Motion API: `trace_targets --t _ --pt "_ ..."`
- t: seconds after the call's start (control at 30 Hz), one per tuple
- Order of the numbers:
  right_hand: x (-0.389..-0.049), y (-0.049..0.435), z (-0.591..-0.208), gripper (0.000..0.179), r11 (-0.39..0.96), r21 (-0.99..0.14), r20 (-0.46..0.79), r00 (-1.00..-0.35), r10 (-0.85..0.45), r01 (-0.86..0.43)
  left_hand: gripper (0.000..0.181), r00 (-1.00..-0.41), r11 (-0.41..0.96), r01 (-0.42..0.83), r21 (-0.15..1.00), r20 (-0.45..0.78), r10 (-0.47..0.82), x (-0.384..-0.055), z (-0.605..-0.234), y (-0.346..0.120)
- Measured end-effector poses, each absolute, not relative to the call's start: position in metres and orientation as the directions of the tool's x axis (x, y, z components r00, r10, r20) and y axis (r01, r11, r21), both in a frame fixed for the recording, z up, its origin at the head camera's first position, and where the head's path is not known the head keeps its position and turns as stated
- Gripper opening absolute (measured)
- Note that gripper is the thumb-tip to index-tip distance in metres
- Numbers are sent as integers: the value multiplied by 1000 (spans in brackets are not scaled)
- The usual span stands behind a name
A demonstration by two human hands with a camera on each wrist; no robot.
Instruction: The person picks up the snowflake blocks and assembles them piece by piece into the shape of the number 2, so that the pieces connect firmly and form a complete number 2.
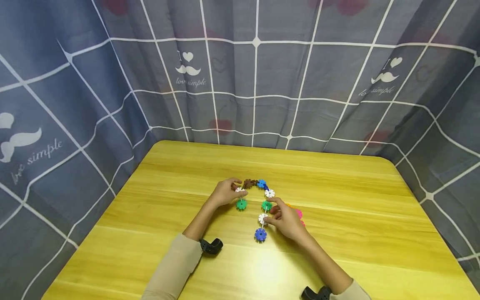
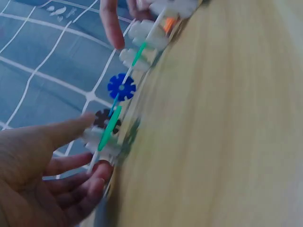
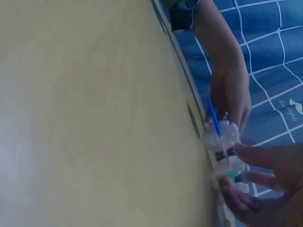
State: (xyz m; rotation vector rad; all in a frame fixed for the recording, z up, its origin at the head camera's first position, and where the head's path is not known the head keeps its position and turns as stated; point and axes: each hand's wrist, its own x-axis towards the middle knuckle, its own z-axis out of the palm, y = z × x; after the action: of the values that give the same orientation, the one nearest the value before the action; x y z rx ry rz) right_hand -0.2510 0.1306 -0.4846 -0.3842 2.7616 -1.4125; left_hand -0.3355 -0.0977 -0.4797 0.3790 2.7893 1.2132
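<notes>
A chain of plastic snowflake discs (image 1: 248,183), slotted together, curves in an arch over the table. My left hand (image 1: 224,192) grips the left leg of the chain at a white snowflake disc (image 1: 240,191), just above a green disc (image 1: 241,204) at that end. Along the right leg, my right hand (image 1: 286,219) holds the chain between thumb and fingers, by a green disc (image 1: 267,206) and a white disc (image 1: 262,218). A dark blue disc (image 1: 260,235) forms the near end. In the right wrist view, translucent-looking discs (image 3: 221,135) show beside the right fingers.
Pink discs (image 1: 298,213) and a bit of orange lie partly hidden behind the right hand. The wooden table (image 1: 180,166) backs onto a grey-blue checked curtain (image 1: 232,75), which also hangs along both sides. Black wrist devices (image 1: 211,246) are worn on both arms.
</notes>
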Motion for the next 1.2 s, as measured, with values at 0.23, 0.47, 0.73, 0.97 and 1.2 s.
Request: trace_targets --t 0.23,0.47,0.73,0.97,1.2 --pt "-254 136 -483 37 540 -802 174 -964 -199 -256 41 -971 736 235 634 187 150 -323 -469 -90" --pt "-264 196 -479 37 682 -663 228 -951 -209 -309 48 -907 768 227 599 -158 391 -272 -437 -92" --pt "-269 213 -501 46 674 -628 204 -917 -342 -390 26 -824 678 198 708 -254 507 -254 -454 -73" --pt "-269 213 -507 29 660 -625 259 -909 -328 -416 17 -913 342 -51 938 -182 365 -264 -478 -65" --pt "-268 202 -500 18 569 -720 344 -916 -205 -398 22 -883 104 -271 957 -291 369 -269 -493 -65"
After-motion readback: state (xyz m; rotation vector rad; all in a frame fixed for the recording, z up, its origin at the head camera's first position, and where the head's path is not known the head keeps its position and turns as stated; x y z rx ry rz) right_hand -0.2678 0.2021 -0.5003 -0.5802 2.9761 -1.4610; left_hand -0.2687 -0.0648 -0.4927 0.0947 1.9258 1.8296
